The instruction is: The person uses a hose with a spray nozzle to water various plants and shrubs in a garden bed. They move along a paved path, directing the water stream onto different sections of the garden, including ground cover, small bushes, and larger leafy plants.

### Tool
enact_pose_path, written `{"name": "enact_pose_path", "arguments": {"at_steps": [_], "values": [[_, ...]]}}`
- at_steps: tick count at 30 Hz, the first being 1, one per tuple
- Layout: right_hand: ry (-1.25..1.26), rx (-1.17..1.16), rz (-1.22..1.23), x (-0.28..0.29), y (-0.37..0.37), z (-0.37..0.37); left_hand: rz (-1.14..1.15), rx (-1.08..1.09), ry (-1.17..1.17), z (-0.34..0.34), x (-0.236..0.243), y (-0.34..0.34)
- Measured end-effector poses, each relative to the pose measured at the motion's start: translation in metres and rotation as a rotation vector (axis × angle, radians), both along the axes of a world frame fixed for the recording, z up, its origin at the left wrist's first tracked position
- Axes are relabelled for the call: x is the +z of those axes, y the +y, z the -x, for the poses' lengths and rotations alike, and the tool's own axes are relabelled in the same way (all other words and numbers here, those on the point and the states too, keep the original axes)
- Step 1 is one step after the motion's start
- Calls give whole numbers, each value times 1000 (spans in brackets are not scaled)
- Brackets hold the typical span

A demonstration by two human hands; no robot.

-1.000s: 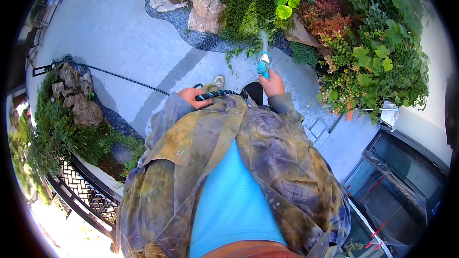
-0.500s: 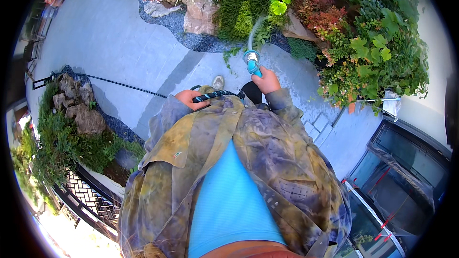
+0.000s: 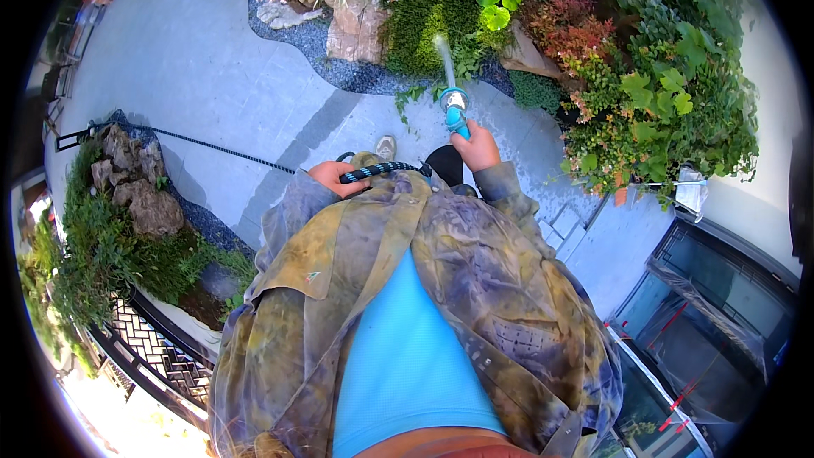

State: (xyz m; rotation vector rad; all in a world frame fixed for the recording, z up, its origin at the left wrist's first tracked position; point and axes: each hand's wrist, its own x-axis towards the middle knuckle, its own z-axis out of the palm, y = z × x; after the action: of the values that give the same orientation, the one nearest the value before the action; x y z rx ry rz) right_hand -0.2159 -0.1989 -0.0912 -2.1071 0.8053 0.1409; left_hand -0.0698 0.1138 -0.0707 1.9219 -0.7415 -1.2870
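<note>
My right hand (image 3: 477, 149) is closed round the handle of a teal spray nozzle (image 3: 455, 110), held out in front of me. A white stream of water (image 3: 447, 61) leaves its head and reaches the green plants (image 3: 432, 34) of the bed ahead. My left hand (image 3: 333, 178) is wrapped round a black and blue hose (image 3: 373, 171) at waist height. From there the hose runs right, past my waist, where the jacket and my right arm hide part of it. Another length stretches left across the pavement.
Large rocks (image 3: 358, 27) and a dark gravel strip edge the bed ahead. A rockery (image 3: 153, 203) with shrubs lies at the left, the hose passing behind it. Leafy climbers (image 3: 670, 93) grow along the right wall. Glass doors (image 3: 704, 297) stand at the lower right.
The nozzle and my right hand have shifted slightly right and down. The water stream now leans to the left instead of curving right. My left hand keeps its hold on the hose.
</note>
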Motion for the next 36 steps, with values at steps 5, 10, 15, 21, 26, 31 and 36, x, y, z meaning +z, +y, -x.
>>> {"name": "enact_pose_path", "arguments": {"at_steps": [5, 10, 15, 21, 26, 31, 36], "values": [[-86, -214, 85, -4, -18, 8, -88, -6, 6, -1, 17, -8], [-52, -288, -31, -14, -29, 14, -56, 0, 45, 0, 9, -7], [32, 222, -230, -18, 6, 0, -35, -47, 22, -3, 18, -17], [5, -178, 81, -25, -16, 18, 6, -79, 14, -4, -3, -7], [-165, -504, 69, -15, -37, 33, -73, -22, 32, -6, 10, -13], [-53, -97, -249, -13, -24, 21, -15, -67, 34, -8, 2, -15], [97, -44, -27, -27, -24, 16, 37, -56, 30, -8, -12, -7]]}}
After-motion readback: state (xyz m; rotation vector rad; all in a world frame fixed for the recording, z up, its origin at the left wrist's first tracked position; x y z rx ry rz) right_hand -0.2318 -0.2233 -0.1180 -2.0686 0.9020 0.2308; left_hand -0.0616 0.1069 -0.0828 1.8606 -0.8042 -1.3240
